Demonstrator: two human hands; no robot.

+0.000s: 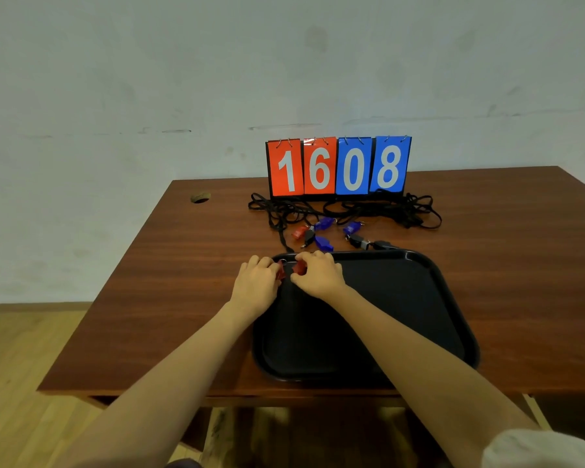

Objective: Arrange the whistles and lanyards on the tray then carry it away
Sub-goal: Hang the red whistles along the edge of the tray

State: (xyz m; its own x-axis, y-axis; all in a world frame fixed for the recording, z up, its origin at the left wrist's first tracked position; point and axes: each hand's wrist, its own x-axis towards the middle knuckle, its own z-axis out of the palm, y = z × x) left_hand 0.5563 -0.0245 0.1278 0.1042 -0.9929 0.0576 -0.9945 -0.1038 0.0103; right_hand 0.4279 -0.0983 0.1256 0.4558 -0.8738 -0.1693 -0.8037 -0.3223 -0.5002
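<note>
Through the head camera I am looking down at a black tray (394, 310) lying on a brown wooden table (183, 265), near its front edge. Both hands are working at the tray's far left corner, close together. The left hand (257, 282) is curling its fingers round one red whistle (280, 271), right over the tray's rim. The right hand (318, 275) is gripping a second red whistle (298, 267) just beside it, over the tray's inner corner. I cannot tell whether either whistle is touching the tray.

Beyond the tray, the other whistles are lying loose on the table: three blue whistles (324, 223), a third red whistle (298, 233), a black whistle (308, 236) touching it, and a black and grey whistle (360, 243) just beside the tray's far rim. Behind them a tangle of black lanyards (348, 208) is spreading along the foot of a flip scoreboard (338, 167) showing 1608. A pale sleeve (537, 447) is showing at the lower right corner.
</note>
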